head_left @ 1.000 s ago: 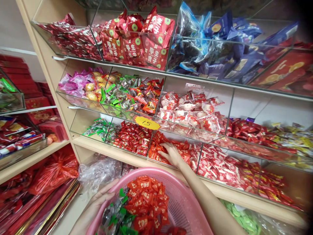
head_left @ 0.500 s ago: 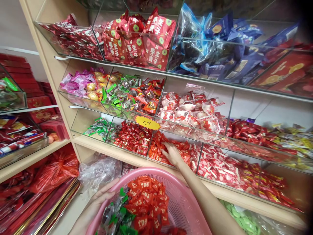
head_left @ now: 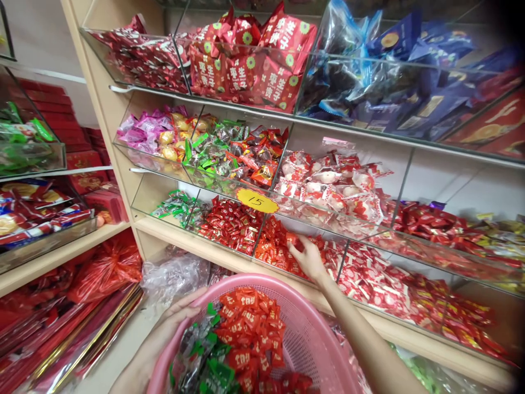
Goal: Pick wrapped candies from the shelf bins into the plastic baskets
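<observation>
My left hand (head_left: pixel 180 313) grips the left side of a pink plastic basket (head_left: pixel 320 323), fingers along its outer wall below the rim. Inside the basket lie a heap of orange-red wrapped candies (head_left: pixel 252 323) and, to their left, green-and-clear wrapped candies (head_left: pixel 205 350). My right hand (head_left: pixel 307 256) is in a bottom-shelf compartment of matching orange-red candies (head_left: pixel 273 241). Its fingers are curled, and a red-wrapped candy (head_left: pixel 292 238) shows between thumb and fingers. How many pieces it holds is hidden.
Clear-fronted shelf bins rise above, with a yellow "15" tag (head_left: pixel 257 200) on the middle one. Dark red candies (head_left: pixel 233 227) fill the bin left of my right hand, pink-white ones (head_left: pixel 369 273) the bin to its right. A crumpled clear bag (head_left: pixel 174 279) lies below the shelf.
The view has shifted, so the shelves sit further right. My right hand has lifted slightly from the candies, its fingers now closed around red candy. My left hand stays on the basket.
</observation>
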`<state>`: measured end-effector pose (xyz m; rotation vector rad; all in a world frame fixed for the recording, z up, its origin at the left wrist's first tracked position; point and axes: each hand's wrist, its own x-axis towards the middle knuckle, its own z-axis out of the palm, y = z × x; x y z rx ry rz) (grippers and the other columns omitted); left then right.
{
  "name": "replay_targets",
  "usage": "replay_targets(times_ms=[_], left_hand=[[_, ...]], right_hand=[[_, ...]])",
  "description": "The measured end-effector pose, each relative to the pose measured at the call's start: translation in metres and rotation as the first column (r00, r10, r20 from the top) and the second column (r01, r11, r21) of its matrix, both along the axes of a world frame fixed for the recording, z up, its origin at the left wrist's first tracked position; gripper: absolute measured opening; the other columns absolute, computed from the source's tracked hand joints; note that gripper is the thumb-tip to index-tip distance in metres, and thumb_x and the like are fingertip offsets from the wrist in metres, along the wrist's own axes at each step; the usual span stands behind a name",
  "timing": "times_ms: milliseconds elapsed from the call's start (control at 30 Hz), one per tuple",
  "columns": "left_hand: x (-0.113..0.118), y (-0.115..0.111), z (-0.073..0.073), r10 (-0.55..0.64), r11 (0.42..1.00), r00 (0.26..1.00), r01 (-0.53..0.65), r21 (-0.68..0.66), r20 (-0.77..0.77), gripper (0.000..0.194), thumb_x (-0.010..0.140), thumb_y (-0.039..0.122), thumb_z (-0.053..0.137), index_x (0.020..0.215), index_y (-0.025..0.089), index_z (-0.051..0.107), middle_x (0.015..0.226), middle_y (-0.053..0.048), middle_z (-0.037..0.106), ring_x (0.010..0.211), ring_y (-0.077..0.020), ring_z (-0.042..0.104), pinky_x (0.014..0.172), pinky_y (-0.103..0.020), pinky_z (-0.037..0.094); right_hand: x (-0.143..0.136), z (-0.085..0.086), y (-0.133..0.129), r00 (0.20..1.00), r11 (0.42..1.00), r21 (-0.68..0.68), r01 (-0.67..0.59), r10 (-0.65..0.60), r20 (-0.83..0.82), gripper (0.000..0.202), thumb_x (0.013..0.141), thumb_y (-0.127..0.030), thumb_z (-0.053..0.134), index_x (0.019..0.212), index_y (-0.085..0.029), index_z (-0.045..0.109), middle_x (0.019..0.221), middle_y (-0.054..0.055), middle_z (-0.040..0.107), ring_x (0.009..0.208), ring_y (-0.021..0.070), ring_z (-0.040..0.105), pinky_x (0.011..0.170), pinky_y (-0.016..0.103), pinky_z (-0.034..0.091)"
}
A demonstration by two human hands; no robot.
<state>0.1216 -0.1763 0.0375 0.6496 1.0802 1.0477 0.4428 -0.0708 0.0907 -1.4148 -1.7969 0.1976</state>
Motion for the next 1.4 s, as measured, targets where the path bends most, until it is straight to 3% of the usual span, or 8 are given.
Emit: replay_targets(times_ms=[133, 233, 333, 500, 767, 1133, 1267, 1400], left_hand=[[0.002, 0.001, -0.004, 0.016, 1.000, 0.999, -0.015, -0.015, 0.034, 0.052, 0.057, 0.023, 0.067, 0.109, 0.018, 0.060, 0.107, -0.006, 0.063, 0.108, -0.0252, 0.052, 0.097, -0.035, 0.035], [0.002, 0.002, -0.006, 0.024, 1.000, 0.999, -0.024, 0.010, 0.021, 0.046, 0.057, 0.023, 0.067, 0.103, 0.019, 0.063, 0.114, -0.005, 0.059, 0.114, -0.0243, 0.046, 0.099, -0.033, 0.033], [0.002, 0.002, -0.007, 0.020, 1.000, 1.000, -0.020, 0.017, 0.005, 0.045, 0.057, 0.024, 0.068, 0.102, 0.021, 0.063, 0.116, -0.003, 0.057, 0.115, -0.0234, 0.045, 0.099, -0.031, 0.033], [0.002, 0.000, -0.005, 0.011, 1.000, 1.000, -0.010, -0.008, 0.028, 0.053, 0.057, 0.023, 0.068, 0.109, 0.019, 0.060, 0.111, -0.005, 0.061, 0.110, -0.0239, 0.051, 0.095, -0.031, 0.038], [0.000, 0.000, -0.010, 0.003, 0.998, 0.993, 0.004, -0.065, 0.118, 0.069, 0.059, 0.021, 0.067, 0.125, 0.016, 0.045, 0.104, -0.008, 0.065, 0.099, -0.0256, 0.058, 0.091, -0.036, 0.041], [0.000, 0.000, -0.009, 0.006, 0.999, 0.994, -0.002, -0.034, 0.106, 0.064, 0.060, 0.020, 0.065, 0.122, 0.016, 0.049, 0.104, -0.008, 0.065, 0.099, -0.0245, 0.058, 0.089, -0.033, 0.042], [0.000, 0.000, -0.010, 0.013, 1.000, 0.999, -0.013, 0.005, 0.038, 0.054, 0.055, 0.024, 0.068, 0.108, 0.018, 0.061, 0.106, -0.006, 0.064, 0.103, -0.0247, 0.056, 0.090, -0.032, 0.042], [-0.003, 0.003, -0.015, 0.003, 1.000, 0.999, -0.004, 0.015, 0.047, 0.055, 0.053, 0.025, 0.070, 0.107, 0.019, 0.062, 0.106, -0.005, 0.064, 0.103, -0.0252, 0.056, 0.096, -0.034, 0.036]], right_hand=[[-0.017, 0.020, -0.038, 0.953, 0.983, -0.069, -0.172, 0.148, -0.265, 0.033, 0.079, -0.040, 0.048, 0.103, -0.016, 0.051, 0.089, 0.005, 0.059, 0.079, 0.0166, 0.054, 0.072, 0.029, 0.043], [-0.043, 0.025, -0.070, 0.848, 0.845, -0.259, -0.468, 0.347, -0.401, 0.030, 0.079, -0.038, 0.050, 0.103, -0.021, 0.050, 0.086, 0.002, 0.057, 0.076, 0.0144, 0.054, 0.068, 0.027, 0.044], [-0.068, 0.014, -0.090, 0.769, 0.683, -0.389, -0.618, 0.422, -0.481, 0.025, 0.077, -0.033, 0.052, 0.099, -0.021, 0.051, 0.073, -0.002, 0.052, 0.062, 0.0109, 0.048, 0.057, 0.023, 0.041], [-0.090, -0.018, -0.092, 0.767, 0.632, -0.437, -0.640, 0.492, -0.412, 0.021, 0.076, -0.026, 0.052, 0.096, -0.021, 0.053, 0.064, -0.005, 0.043, 0.053, 0.0076, 0.036, 0.049, 0.020, 0.033], [-0.102, -0.033, -0.088, 0.802, 0.634, -0.495, -0.594, 0.512, -0.307, 0.021, 0.076, -0.028, 0.052, 0.096, -0.021, 0.052, 0.060, -0.006, 0.045, 0.050, 0.0075, 0.040, 0.046, 0.019, 0.031], [-0.090, -0.022, -0.078, 0.834, 0.753, -0.378, -0.539, 0.416, -0.362, 0.023, 0.076, -0.039, 0.055, 0.084, -0.018, 0.049, 0.065, -0.005, 0.045, 0.052, 0.0070, 0.037, 0.047, 0.019, 0.030], [-0.090, -0.004, -0.071, 0.890, 0.860, -0.241, -0.449, 0.453, -0.044, 0.018, 0.083, -0.033, 0.048, 0.093, -0.020, 0.053, 0.081, 0.001, 0.054, 0.072, 0.0127, 0.049, 0.065, 0.024, 0.040], [-0.098, 0.004, -0.069, 0.811, 0.875, -0.172, -0.452, 0.484, 0.329, 0.017, 0.086, -0.024, 0.044, 0.100, -0.023, 0.053, 0.095, 0.004, 0.055, 0.091, 0.0165, 0.050, 0.080, 0.030, 0.039]])
